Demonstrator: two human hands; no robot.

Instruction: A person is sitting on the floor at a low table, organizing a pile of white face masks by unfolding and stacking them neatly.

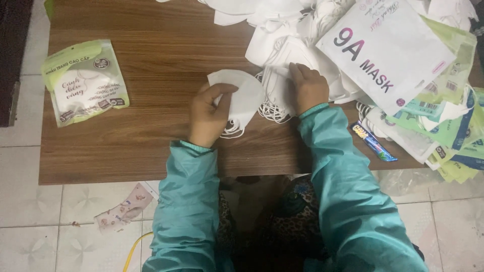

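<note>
Green-and-white pouch [84, 81] lying flat well left of the grip, large white printed bag [390, 48] up to its right, white folded mask [241, 98] pinched in left hand [210, 115] over wooden table [151, 151], loops dangling, right hand [308, 87] pressing on white mask pile [282, 55], grasping nothing visible.

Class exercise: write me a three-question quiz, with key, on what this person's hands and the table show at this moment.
1. True or false: the left hand holds a white mask.
2. Where does the right hand rest? A) on the mask pile B) on the green pouch C) on the floor
3. Which lies nearer the right sleeve: the green pouch or the small blue wrapper?

Key: 1 true; 2 A; 3 the blue wrapper.
</note>
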